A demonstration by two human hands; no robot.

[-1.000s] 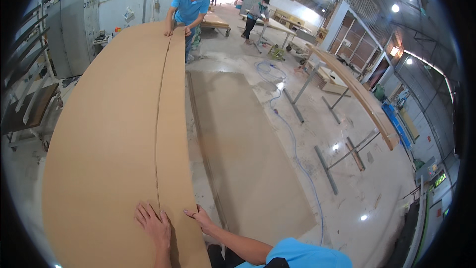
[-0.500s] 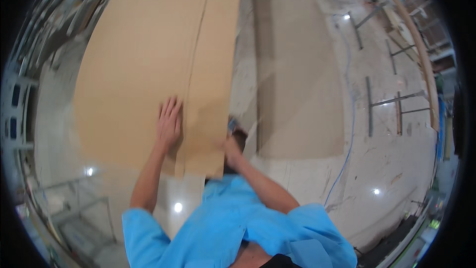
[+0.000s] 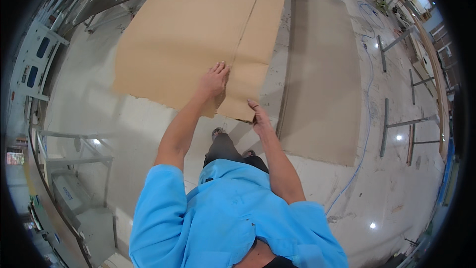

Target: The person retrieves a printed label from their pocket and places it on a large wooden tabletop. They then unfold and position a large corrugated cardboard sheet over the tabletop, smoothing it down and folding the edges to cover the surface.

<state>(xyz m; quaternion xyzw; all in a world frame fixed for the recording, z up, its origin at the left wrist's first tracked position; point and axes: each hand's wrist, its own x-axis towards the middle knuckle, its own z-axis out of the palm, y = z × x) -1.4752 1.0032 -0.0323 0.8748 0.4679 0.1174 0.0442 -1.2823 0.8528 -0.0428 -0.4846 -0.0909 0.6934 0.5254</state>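
A large tan cardboard sheet (image 3: 188,30) stretches away in front of me. A dark line runs lengthwise along it, marking off a strip (image 3: 248,79) on the right; at the near end a ridged edge shows between the two parts. My left hand (image 3: 214,82) lies on the main part, its fingers stretched out beside that line. My right hand (image 3: 259,116) grips the near right corner of the strip, thumb on top and the other fingers mostly hidden below. The strip's near end bends slightly there.
A long grey-brown sheet (image 3: 322,74) lies on the floor to the right, with a blue cable (image 3: 368,114) beyond it. Metal stands (image 3: 411,121) line the far right. A metal frame (image 3: 74,159) stands at the left. My shoe (image 3: 217,131) is just below the cardboard's near edge.
My right hand has moved from beside the strip's right edge to its near corner and taken hold of it. My left hand stays on the cardboard by the line. The view has shifted.
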